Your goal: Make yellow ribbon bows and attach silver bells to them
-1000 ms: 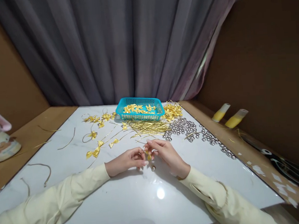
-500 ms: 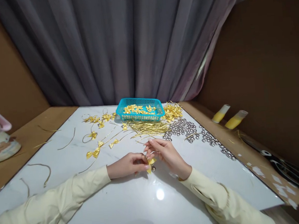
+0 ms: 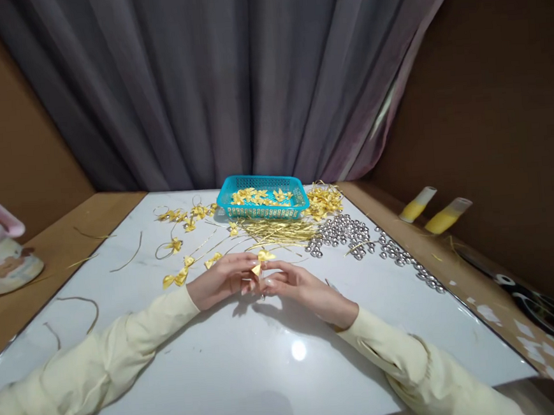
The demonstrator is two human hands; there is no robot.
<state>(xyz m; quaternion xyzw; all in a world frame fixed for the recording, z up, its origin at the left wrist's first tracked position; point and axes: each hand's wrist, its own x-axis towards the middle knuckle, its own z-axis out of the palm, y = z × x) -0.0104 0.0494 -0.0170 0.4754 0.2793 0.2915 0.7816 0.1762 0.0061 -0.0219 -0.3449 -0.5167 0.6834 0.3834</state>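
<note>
Both hands meet over the white tabletop around one small yellow ribbon bow [image 3: 264, 256]. My left hand [image 3: 225, 275] pinches the bow from the left, its fingers closed. From the other side my right hand [image 3: 305, 288] grips at the bow too, thumb and fingers drawn together. A bell seen by the bow a moment ago is hidden now, and what lies between the fingertips is partly covered. Just beyond the hands lie loose yellow bows [image 3: 179, 276], some on gold cords, and a bundle of gold cords [image 3: 281, 229].
A turquoise basket [image 3: 264, 215] holding yellow bows stands at the back, beside a bow pile [image 3: 324, 200]. Small silver bells [image 3: 343, 229] spread to the right. Scissors [image 3: 549, 320], two yellow tubes [image 3: 448, 216] and paper scraps lie on the right ledge. A pink-handled mug [image 3: 7, 260] stands left.
Both hands have moved slightly up and left, lifting the bow and turning it over. The bell on it has gone out of sight, and the right hand has lowered its raised fingers.
</note>
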